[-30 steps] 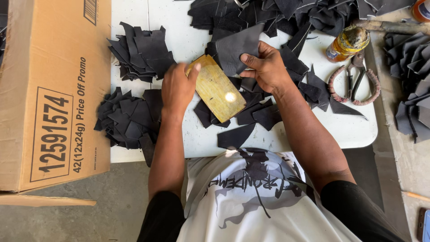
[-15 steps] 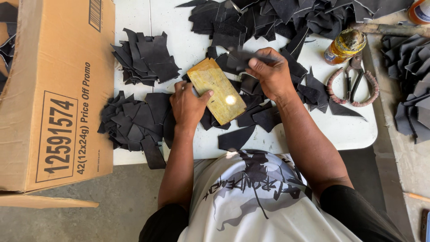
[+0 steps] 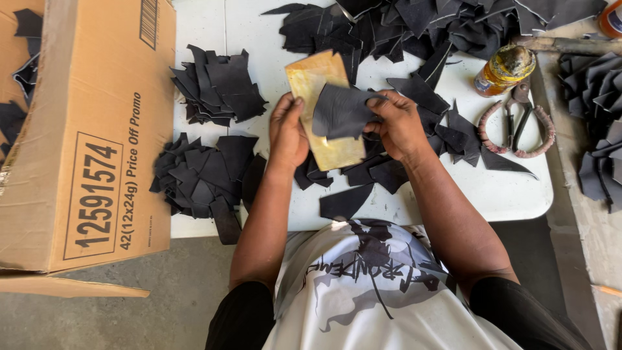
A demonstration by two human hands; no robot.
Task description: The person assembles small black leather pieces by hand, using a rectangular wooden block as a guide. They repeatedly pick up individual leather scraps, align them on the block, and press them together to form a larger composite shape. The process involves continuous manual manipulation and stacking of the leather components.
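Observation:
My left hand point(image 3: 287, 132) grips the left edge of a yellowish rectangular template point(image 3: 312, 80) held over the white table point(image 3: 505, 191). My right hand point(image 3: 396, 123) pinches a black leather piece point(image 3: 342, 110) and lays it across the middle of the template. Loose black leather scraps point(image 3: 389, 174) lie under and around both hands. Two sorted stacks of black cut pieces sit to the left, one farther back point(image 3: 217, 84) and one nearer point(image 3: 201, 175).
A big cardboard box point(image 3: 97, 129) stands at the left edge. A heap of black scraps point(image 3: 421, 26) fills the table's far side. A yellow glue tin point(image 3: 502, 70) and large scissors point(image 3: 518, 120) lie at the right. More black pieces point(image 3: 599, 116) sit beyond them.
My right hand picked a black piece from the scraps and brought it onto the template. My left hand shifted from the nearer stack to the template's left edge.

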